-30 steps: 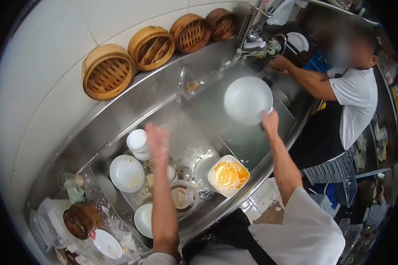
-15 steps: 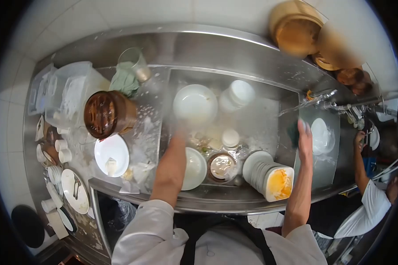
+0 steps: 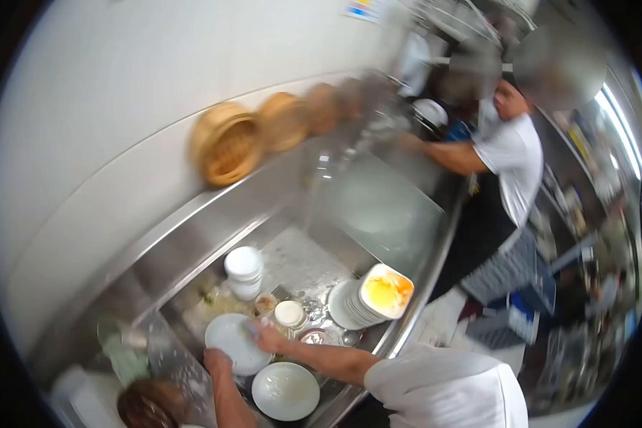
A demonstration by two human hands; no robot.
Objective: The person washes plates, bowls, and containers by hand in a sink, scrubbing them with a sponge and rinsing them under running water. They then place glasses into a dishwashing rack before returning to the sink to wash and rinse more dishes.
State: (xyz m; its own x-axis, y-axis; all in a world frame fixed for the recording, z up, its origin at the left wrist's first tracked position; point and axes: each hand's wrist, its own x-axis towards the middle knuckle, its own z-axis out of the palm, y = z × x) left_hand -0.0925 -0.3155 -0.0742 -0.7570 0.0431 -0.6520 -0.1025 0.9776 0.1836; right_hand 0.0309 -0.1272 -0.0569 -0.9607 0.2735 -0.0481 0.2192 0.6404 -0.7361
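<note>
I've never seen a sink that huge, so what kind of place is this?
Probably a restaurant kitchen: there's a long metal sink, a tall stack of dishes in it, and round bamboo steamers lined up along the wall.

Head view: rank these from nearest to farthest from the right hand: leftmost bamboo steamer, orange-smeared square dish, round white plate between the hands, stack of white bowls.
1. Round white plate: at the right hand.
2. Stack of white bowls: beyond the plate.
3. Orange-smeared square dish: off to the right.
4. Leftmost bamboo steamer: against the wall.
</note>
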